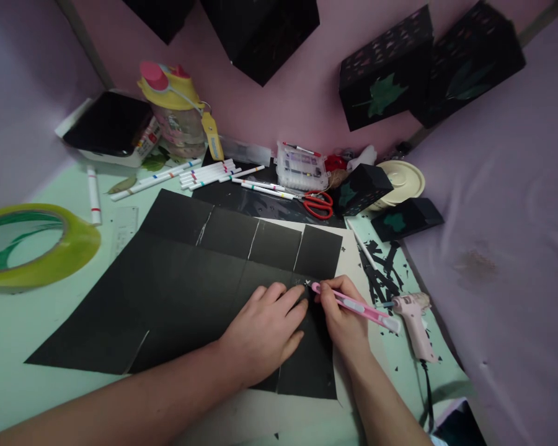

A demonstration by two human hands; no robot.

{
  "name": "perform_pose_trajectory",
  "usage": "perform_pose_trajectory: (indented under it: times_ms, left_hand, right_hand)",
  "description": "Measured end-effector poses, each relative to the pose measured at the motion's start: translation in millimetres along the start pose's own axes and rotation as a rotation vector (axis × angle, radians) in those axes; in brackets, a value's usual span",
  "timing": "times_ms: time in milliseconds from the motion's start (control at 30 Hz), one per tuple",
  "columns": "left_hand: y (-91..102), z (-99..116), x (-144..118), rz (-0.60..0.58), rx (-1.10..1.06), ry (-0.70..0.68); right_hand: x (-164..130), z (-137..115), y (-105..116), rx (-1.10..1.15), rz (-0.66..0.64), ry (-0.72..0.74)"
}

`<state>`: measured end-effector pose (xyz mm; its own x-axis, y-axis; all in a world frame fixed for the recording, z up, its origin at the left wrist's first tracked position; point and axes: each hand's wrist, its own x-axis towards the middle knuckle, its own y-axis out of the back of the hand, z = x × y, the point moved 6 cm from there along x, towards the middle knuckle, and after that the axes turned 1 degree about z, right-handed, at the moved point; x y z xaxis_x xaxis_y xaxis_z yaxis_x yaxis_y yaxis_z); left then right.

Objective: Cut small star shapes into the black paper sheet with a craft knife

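Cutwork appeared to be the step in hand as the bare right hand (346,317), its grip closed around a slim pink-and-white plastic cutter (353,303), held the tip beside a small pale mark (307,283) on a large, creased black paper sheet (186,297). The sheet lay well in from the mint-green desk's (9,328) right edge. The bare left hand (263,328) rested on it palm-down, fingers slightly spread, grasping nothing. The next move seemed to call for a firmly braced sheet and short, controlled strokes.

Cannot see all of the tape roll (81,241), cropped at left, or black paper (190,291) under the left hand (263,328), nor discern the tiny white shape (307,282) by the cutter (356,305).
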<state>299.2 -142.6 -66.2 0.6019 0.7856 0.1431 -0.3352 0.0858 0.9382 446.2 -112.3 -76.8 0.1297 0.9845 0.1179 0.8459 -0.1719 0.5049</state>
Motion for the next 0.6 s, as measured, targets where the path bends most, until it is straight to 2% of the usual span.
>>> perform_pose_trajectory:
  times_ms: [333, 467, 600]
  left_hand:
    - [-1.0, -0.4, 0.8, 0.002, 0.005, -0.002]
    - [-0.6, 0.0, 0.5, 0.000, 0.001, -0.001]
    - [0.5, 0.4, 0.1, 0.002, 0.004, -0.005]
  right_hand:
    - [0.9, 0.3, 0.5, -0.039, 0.017, 0.003]
    - [0.5, 2.5, 4.5, -0.023, 0.067, -0.019]
    - [0.3, 1.6, 3.2, -0.052, 0.039, -0.010]
